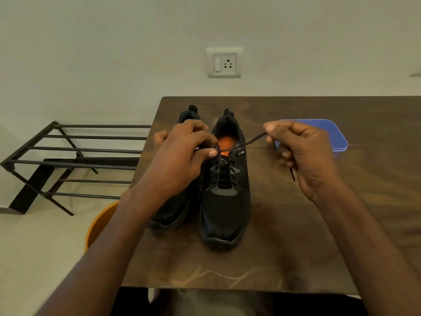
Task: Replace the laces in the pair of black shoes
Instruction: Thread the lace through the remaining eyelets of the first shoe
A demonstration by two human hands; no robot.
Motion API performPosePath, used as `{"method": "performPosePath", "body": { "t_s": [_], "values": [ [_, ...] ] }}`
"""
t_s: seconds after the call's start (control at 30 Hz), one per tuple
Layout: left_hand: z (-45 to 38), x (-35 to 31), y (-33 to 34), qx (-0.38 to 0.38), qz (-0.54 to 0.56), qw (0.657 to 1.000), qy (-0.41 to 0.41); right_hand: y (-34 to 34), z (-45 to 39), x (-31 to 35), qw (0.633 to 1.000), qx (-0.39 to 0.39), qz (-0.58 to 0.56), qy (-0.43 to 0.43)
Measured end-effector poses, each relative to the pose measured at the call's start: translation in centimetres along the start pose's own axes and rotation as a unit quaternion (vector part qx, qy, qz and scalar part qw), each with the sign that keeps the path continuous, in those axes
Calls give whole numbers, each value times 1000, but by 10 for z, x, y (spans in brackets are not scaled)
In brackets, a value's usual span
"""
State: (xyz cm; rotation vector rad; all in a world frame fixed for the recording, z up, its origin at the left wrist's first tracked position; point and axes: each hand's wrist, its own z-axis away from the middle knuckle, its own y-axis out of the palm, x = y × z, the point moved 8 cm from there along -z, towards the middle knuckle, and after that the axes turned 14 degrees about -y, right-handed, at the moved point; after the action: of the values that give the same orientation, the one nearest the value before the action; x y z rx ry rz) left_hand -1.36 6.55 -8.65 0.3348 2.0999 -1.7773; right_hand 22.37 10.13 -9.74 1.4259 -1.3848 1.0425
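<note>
Head view: I see the right hand (303, 156) pinching the lace (255, 139) taut up-right from the top eyelets of the right shoe (224, 197) mid-table (319, 224), left hand (182, 153) nearer, fingers gripping the other end at the tongue.

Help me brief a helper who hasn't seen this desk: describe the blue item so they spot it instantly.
Start at the dark brown wooden table under the white wall socket. Behind the person's right hand, which pinches a black lace, lies a flat blue plastic lid-like tray with rounded corners. It is the only blue thing there; the two black shoes sit to its left.
</note>
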Motion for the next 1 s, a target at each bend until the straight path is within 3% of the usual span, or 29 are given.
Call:
{"method": "performPosePath", "body": {
  "t_s": [0.07,0.17,0.37,0.57,0.73,0.9,1.0],
  "values": [
    [2,-11,-3,1,110,993,35,22,5,6,995,84,35,-32],
    [9,-28,1,78,258,962,52,51,12,12,984,163,34,-61],
    [4,1,-1,23,172,985,2,22,1,-3,993,33,90,-69],
    [8,-24,-1,6,249,968,44,60,10,4,972,153,122,-131],
    [3,-3,9,4,276,961,-36,46,3,-6,993,34,57,-101],
    [0,3,10,16,307,949,-76,55,1,-14,993,43,62,-94],
    [-2,7,3,-36,287,954,-74,55,-1,-18,973,49,181,-137]
  ]
}}
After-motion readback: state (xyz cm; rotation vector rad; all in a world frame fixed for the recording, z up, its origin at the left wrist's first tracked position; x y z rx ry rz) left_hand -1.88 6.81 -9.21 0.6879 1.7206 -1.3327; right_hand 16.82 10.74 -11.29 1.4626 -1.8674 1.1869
